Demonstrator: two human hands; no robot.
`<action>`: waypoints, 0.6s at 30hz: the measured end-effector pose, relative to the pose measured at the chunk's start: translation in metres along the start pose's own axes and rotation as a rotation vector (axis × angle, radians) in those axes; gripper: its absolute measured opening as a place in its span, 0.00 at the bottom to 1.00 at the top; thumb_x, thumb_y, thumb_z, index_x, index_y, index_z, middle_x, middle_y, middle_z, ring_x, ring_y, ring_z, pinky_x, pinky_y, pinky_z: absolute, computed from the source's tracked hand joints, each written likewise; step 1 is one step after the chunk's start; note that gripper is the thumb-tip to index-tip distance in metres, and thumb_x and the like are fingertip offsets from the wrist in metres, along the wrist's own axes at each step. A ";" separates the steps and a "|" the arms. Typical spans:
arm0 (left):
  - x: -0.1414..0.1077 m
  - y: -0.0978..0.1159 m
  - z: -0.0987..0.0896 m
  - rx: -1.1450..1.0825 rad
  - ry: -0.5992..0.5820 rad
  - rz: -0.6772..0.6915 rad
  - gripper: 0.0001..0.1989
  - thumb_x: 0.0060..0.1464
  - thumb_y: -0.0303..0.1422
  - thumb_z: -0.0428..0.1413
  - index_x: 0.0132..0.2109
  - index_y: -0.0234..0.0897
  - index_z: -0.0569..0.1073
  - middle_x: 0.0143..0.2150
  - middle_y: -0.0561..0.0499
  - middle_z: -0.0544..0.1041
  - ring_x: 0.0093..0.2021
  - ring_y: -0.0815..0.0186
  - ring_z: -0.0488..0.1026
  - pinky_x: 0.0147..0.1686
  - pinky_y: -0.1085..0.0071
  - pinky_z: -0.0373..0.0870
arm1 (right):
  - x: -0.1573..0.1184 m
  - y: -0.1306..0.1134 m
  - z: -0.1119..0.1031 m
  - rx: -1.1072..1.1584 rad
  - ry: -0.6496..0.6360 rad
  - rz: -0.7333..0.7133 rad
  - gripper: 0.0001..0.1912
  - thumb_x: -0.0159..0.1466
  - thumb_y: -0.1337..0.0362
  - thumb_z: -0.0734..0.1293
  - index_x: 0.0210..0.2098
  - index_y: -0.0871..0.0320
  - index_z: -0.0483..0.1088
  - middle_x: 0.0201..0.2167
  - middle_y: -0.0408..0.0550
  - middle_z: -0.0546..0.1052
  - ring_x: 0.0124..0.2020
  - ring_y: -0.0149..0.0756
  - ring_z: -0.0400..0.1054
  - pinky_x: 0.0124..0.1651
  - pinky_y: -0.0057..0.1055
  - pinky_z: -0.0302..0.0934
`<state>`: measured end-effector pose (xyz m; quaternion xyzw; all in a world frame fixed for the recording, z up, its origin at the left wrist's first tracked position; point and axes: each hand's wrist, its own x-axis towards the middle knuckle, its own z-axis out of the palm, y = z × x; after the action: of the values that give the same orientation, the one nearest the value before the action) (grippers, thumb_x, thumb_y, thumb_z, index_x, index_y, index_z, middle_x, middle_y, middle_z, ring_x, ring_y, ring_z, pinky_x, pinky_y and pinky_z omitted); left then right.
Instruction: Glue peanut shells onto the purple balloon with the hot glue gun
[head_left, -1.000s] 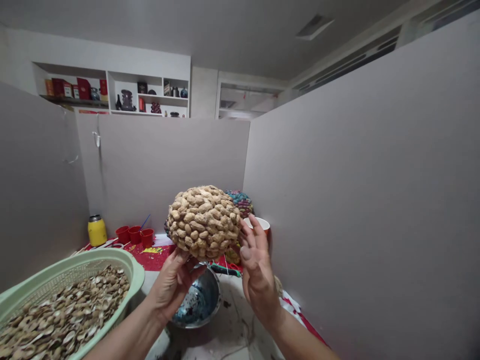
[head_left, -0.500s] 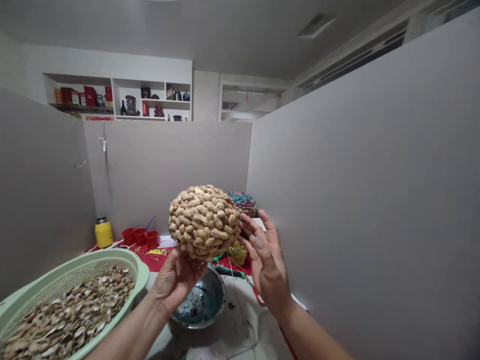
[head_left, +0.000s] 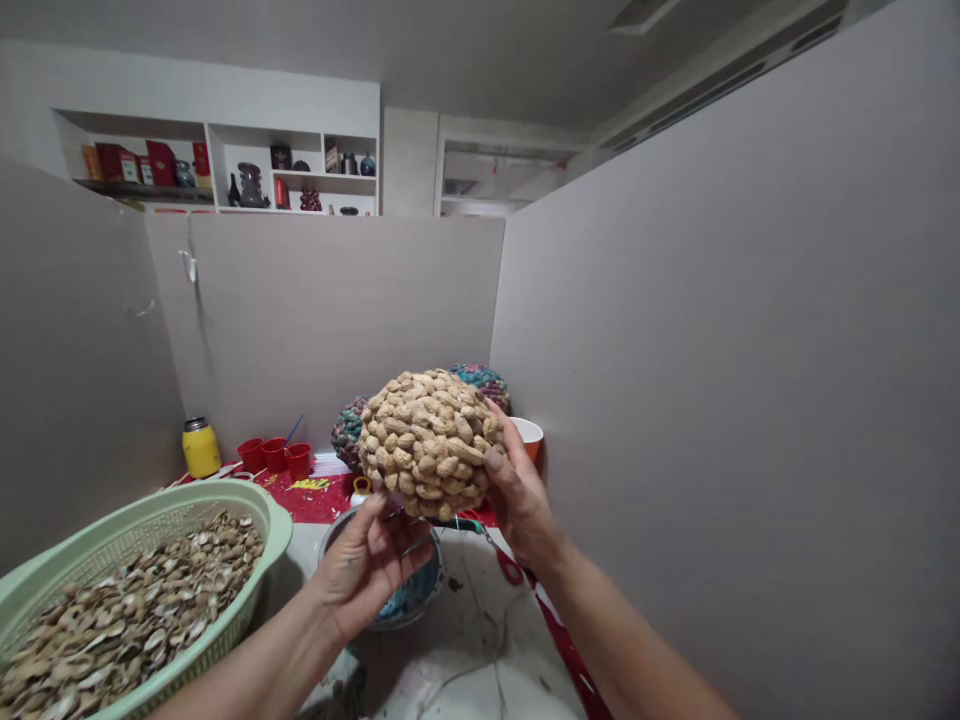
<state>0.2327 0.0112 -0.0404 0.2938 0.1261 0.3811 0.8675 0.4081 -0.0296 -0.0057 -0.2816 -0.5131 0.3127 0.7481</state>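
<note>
A large ball covered in peanut shells (head_left: 429,440) is held up above the table. My left hand (head_left: 367,560) is beneath its lower left side, palm up, with the fingers spread and partly hidden under it. On the right side, my right hand (head_left: 521,490) grips the ball, its thumb on the front and its fingers around the back edge. Below the ball stands a metal bowl (head_left: 436,580) with blue stains inside, partly covered by my left hand.
A green basket (head_left: 279,530) of shell pieces stands at the left. Behind are a yellow bottle (head_left: 200,448), red cups (head_left: 274,455), two coloured balls (head_left: 349,432) and an orange-white cup (head_left: 526,435). Red-handled scissors (head_left: 510,568) lie at the right. Grey panels (head_left: 322,300) enclose the table.
The peanut-shell ball has moved right. My right hand, apart from it before, has closed on its right side. My left hand has shifted slightly right and its fingers have spread.
</note>
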 end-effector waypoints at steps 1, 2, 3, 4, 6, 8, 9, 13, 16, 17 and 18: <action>0.000 0.000 0.001 0.002 0.014 -0.003 0.13 0.53 0.36 0.63 0.40 0.30 0.76 0.36 0.44 0.81 0.34 0.64 0.77 0.38 0.66 0.76 | 0.001 0.003 -0.001 0.052 0.002 0.018 0.42 0.60 0.47 0.72 0.66 0.48 0.51 0.65 0.47 0.59 0.66 0.45 0.49 0.68 0.44 0.44; -0.001 0.001 0.002 0.003 0.028 -0.005 0.13 0.54 0.37 0.62 0.41 0.30 0.76 0.36 0.44 0.80 0.34 0.64 0.77 0.38 0.66 0.76 | 0.002 0.006 -0.002 0.105 0.008 0.034 0.40 0.61 0.49 0.72 0.66 0.48 0.52 0.64 0.47 0.60 0.65 0.45 0.52 0.67 0.44 0.47; -0.001 0.002 0.004 0.005 0.043 -0.009 0.13 0.55 0.37 0.61 0.41 0.30 0.76 0.36 0.44 0.80 0.34 0.64 0.77 0.38 0.66 0.76 | 0.003 0.010 -0.002 0.149 0.012 0.053 0.38 0.61 0.51 0.73 0.65 0.48 0.53 0.63 0.46 0.62 0.64 0.44 0.54 0.66 0.43 0.50; -0.001 0.003 0.005 0.010 0.060 -0.014 0.13 0.56 0.38 0.60 0.41 0.30 0.76 0.36 0.43 0.80 0.34 0.64 0.77 0.37 0.66 0.76 | 0.003 0.013 -0.003 0.188 0.021 0.072 0.37 0.61 0.52 0.73 0.64 0.47 0.54 0.63 0.45 0.63 0.63 0.44 0.56 0.65 0.42 0.52; -0.001 0.004 0.007 0.034 0.095 -0.021 0.14 0.57 0.39 0.59 0.41 0.31 0.76 0.37 0.43 0.80 0.33 0.64 0.77 0.37 0.66 0.77 | 0.006 0.020 -0.003 0.248 0.059 0.099 0.35 0.60 0.53 0.73 0.63 0.46 0.57 0.62 0.44 0.65 0.62 0.44 0.59 0.62 0.41 0.57; -0.002 0.004 0.009 0.077 0.123 -0.023 0.15 0.57 0.40 0.59 0.43 0.31 0.76 0.40 0.42 0.80 0.33 0.65 0.77 0.36 0.67 0.77 | 0.009 0.025 -0.005 0.325 0.124 0.146 0.34 0.58 0.53 0.75 0.60 0.47 0.61 0.58 0.43 0.68 0.60 0.45 0.61 0.59 0.41 0.62; -0.003 0.003 0.010 0.103 0.133 -0.022 0.15 0.57 0.40 0.59 0.44 0.31 0.76 0.41 0.42 0.80 0.32 0.66 0.77 0.36 0.67 0.76 | 0.010 0.027 -0.005 0.366 0.161 0.178 0.33 0.57 0.53 0.75 0.58 0.48 0.63 0.56 0.44 0.71 0.59 0.46 0.63 0.57 0.42 0.64; -0.008 0.000 0.009 0.298 0.193 0.079 0.15 0.52 0.41 0.63 0.41 0.33 0.77 0.40 0.44 0.79 0.31 0.66 0.75 0.33 0.70 0.74 | 0.018 0.029 -0.010 0.457 0.281 0.295 0.28 0.56 0.51 0.74 0.53 0.52 0.68 0.50 0.46 0.76 0.54 0.48 0.68 0.52 0.44 0.69; -0.012 0.000 0.011 0.588 0.284 0.421 0.10 0.49 0.38 0.65 0.33 0.35 0.78 0.37 0.47 0.79 0.36 0.65 0.74 0.38 0.73 0.71 | 0.020 0.026 -0.013 0.476 0.320 0.344 0.25 0.60 0.51 0.70 0.53 0.51 0.68 0.48 0.45 0.76 0.52 0.47 0.69 0.50 0.45 0.69; -0.013 0.001 0.013 0.682 0.306 0.569 0.08 0.49 0.36 0.65 0.30 0.35 0.78 0.38 0.48 0.79 0.39 0.64 0.74 0.41 0.74 0.70 | 0.020 0.024 -0.013 0.483 0.328 0.363 0.24 0.61 0.51 0.69 0.54 0.50 0.68 0.48 0.45 0.76 0.51 0.46 0.70 0.50 0.46 0.69; -0.013 0.003 0.016 0.761 0.318 0.709 0.08 0.50 0.34 0.65 0.27 0.36 0.77 0.39 0.48 0.79 0.42 0.64 0.73 0.45 0.74 0.68 | 0.020 0.023 -0.014 0.490 0.333 0.384 0.24 0.61 0.50 0.68 0.54 0.50 0.68 0.48 0.45 0.76 0.51 0.46 0.70 0.50 0.47 0.69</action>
<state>0.2286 -0.0033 -0.0261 0.5504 0.2781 0.6176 0.4881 0.4224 -0.0011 -0.0149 -0.2321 -0.2313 0.5112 0.7946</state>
